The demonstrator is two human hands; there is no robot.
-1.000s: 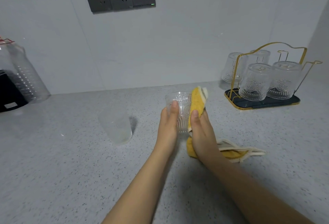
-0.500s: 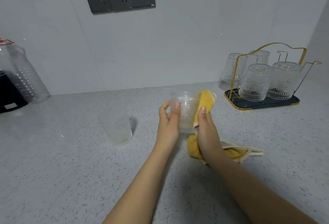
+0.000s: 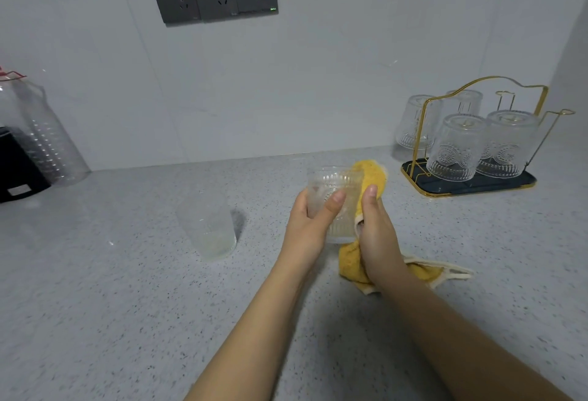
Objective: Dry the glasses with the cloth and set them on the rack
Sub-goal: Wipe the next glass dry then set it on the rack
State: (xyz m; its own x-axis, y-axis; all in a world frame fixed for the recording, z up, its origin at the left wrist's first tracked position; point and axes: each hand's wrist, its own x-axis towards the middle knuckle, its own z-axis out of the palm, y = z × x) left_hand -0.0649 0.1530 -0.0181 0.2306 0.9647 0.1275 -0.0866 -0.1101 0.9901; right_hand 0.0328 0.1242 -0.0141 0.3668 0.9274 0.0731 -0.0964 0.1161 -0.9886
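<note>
The left hand (image 3: 310, 220) has its grip curled round a patterned glass (image 3: 334, 197) held above the bench (image 3: 127, 305), thumb across the near wall. The right hand (image 3: 377, 232) grips the yellow cloth (image 3: 374, 174) against the glass's right side. The far fingers of both hands are hidden. Right of the grips stands the rack (image 3: 471, 185) with 4 upturned glasses (image 3: 455, 149); left stands a blurred tumbler (image 3: 208, 228).

Dim, even indoor light with a cool grey cast

Soft shadows fall beside the plain clear tumbler (image 3: 208, 228) and under the forearms on the speckled grey tabletop (image 3: 95, 305). The wide lens bends the wall lines near the edges. The tumbler and the patterned clear glass (image 3: 334, 200) look smeared; faint highlights glint on the gold wire rack (image 3: 477, 133).
</note>
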